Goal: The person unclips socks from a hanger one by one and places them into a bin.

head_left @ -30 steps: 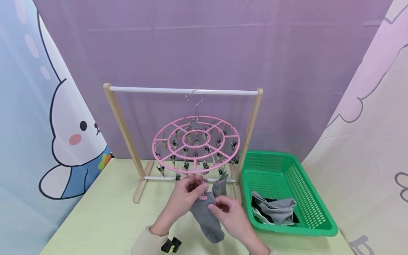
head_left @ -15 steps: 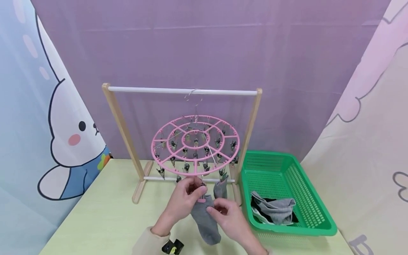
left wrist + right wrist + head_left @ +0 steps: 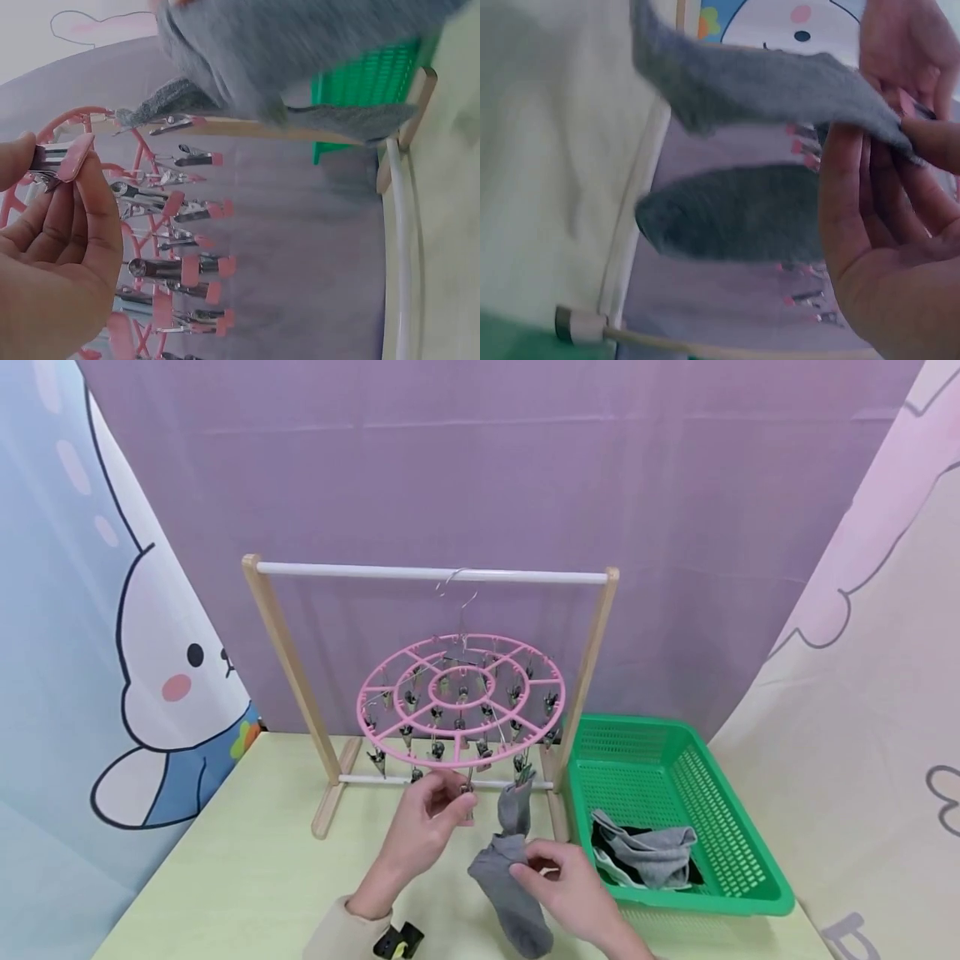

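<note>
My left hand (image 3: 420, 827) pinches a metal clip with a pink tip (image 3: 73, 159) that dangles from the front rim of a round pink clip hanger (image 3: 408, 758). The clip has no cloth in it. In my right hand (image 3: 570, 885) a grey sock (image 3: 513, 897) is pinched near its opening between thumb and fingers, its toe hanging down over the table. Just behind it, a second grey sock (image 3: 515, 810) hangs from a neighbouring clip; the right wrist view shows this hanging sock (image 3: 735, 214) beside the held one.
A wooden rack with a white bar (image 3: 360, 572) carries the hanger by its hook. Several bare clips (image 3: 438, 749) hang under the rings. At the right stands a green basket (image 3: 675, 906) with grey, black and white cloth pieces (image 3: 652, 856) in it.
The grey sock has come away from the clip, moving down and right with my right hand. My left hand keeps the clip and has shifted slightly left.
</note>
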The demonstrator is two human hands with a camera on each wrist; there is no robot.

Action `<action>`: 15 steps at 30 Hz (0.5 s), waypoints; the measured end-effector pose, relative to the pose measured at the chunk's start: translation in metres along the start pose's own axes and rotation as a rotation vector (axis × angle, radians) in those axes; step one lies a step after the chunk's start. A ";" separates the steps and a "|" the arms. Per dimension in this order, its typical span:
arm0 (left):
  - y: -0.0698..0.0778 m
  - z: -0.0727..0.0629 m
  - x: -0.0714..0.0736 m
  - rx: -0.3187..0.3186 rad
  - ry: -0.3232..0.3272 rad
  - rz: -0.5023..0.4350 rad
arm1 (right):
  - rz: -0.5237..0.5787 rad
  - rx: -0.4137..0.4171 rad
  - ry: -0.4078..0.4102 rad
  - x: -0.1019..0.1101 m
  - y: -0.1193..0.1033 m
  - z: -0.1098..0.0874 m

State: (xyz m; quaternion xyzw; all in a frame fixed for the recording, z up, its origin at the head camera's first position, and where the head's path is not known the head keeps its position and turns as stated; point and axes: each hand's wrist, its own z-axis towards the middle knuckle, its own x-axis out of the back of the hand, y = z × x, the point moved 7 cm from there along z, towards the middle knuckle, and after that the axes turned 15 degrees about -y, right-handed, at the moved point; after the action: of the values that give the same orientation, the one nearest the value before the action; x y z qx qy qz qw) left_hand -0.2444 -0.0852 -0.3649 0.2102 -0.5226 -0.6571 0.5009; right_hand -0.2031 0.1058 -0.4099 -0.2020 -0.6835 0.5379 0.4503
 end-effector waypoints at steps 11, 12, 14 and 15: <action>-0.009 -0.005 0.012 0.056 0.089 0.010 | -0.025 0.061 0.047 0.044 -0.018 -0.030; -0.009 -0.006 0.014 0.061 0.101 0.012 | -0.018 0.071 0.054 0.049 -0.020 -0.032; -0.010 -0.007 0.016 0.074 0.118 0.011 | -0.007 0.088 0.078 0.057 -0.024 -0.036; -0.011 -0.007 0.016 0.079 0.125 0.011 | -0.007 0.090 0.094 0.062 -0.025 -0.038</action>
State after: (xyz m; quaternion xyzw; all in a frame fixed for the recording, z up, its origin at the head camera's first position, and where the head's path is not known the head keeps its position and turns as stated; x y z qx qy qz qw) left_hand -0.2499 -0.1038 -0.3732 0.2675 -0.5172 -0.6187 0.5274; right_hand -0.1976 0.1654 -0.3616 -0.2045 -0.6374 0.5563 0.4924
